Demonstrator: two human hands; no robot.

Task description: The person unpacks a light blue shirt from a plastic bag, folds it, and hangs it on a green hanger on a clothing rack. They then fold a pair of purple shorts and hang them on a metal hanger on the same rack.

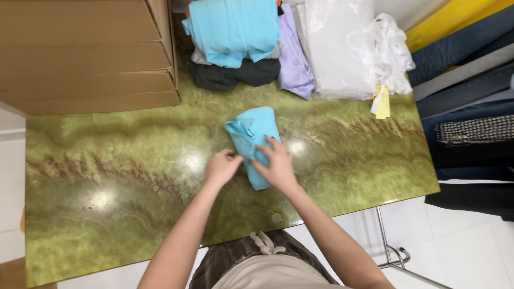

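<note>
The cardboard boxes (85,53) at ten o'clock run off the frame's edge, and the stack of folded clothes (235,43) at twelve is cut off at the top. On the green marbled table (107,176) lies a folded light-blue garment (251,134), its near end hidden under the right hand (277,165), fingers spread flat and pressing. The left hand (220,167) pinches the cloth's nine-o'clock edge with curled fingertips.

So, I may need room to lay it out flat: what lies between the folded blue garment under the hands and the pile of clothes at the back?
Nothing: in the head view only bare green marble table separates the folded blue garment from the pile of clothes.
</note>
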